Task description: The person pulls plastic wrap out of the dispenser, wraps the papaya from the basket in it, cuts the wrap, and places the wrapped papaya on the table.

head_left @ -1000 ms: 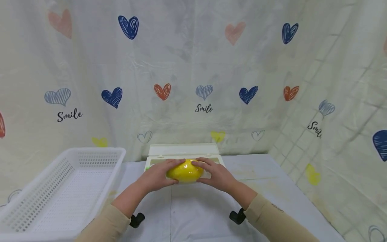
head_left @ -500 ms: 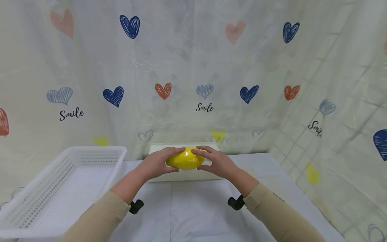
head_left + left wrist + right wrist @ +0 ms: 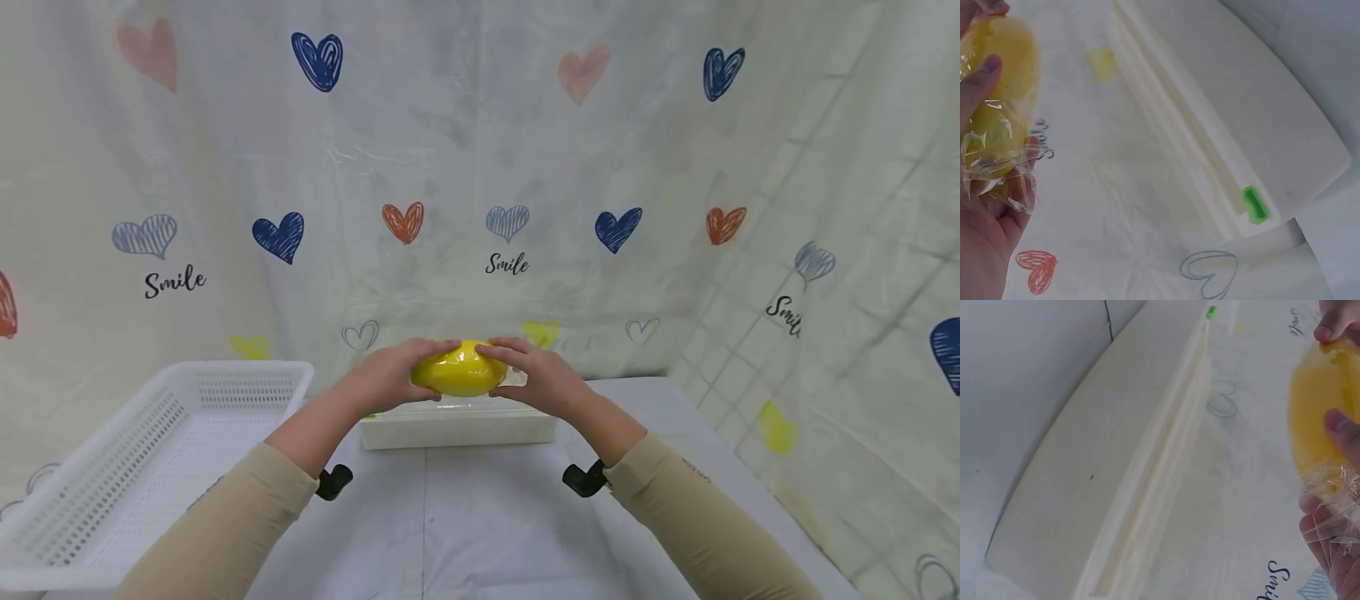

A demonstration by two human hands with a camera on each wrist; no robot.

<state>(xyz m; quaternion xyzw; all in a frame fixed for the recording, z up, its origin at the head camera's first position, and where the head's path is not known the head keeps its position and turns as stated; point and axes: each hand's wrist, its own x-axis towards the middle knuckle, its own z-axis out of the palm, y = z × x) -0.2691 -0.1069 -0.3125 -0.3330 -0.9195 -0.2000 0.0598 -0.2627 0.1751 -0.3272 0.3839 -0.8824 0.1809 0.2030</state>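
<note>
A glossy yellow rounded thing (image 3: 459,371) is held up in front of the white box. My left hand (image 3: 386,379) grips its left end, thumb below and fingers over the top. Opposite it, my right hand (image 3: 551,379) grips the right end in the same way. Clear plastic film (image 3: 994,150) covers the yellow thing and hangs in loose wrinkles by the left fingers. More crumpled film (image 3: 1335,487) lies against the right fingers. Behind and below the hands sits the long white box (image 3: 457,432), with a small green piece (image 3: 1255,205) at one end. The hands hide much of its top.
A white perforated basket (image 3: 296,408) stands on the left of the table. The table (image 3: 495,517) has a white cover. A curtain (image 3: 450,150) printed with hearts hangs close behind the box and along the right side.
Both hands have raised the yellow thing together, from low in front of the box to above it. More of the box's front now shows beneath them.
</note>
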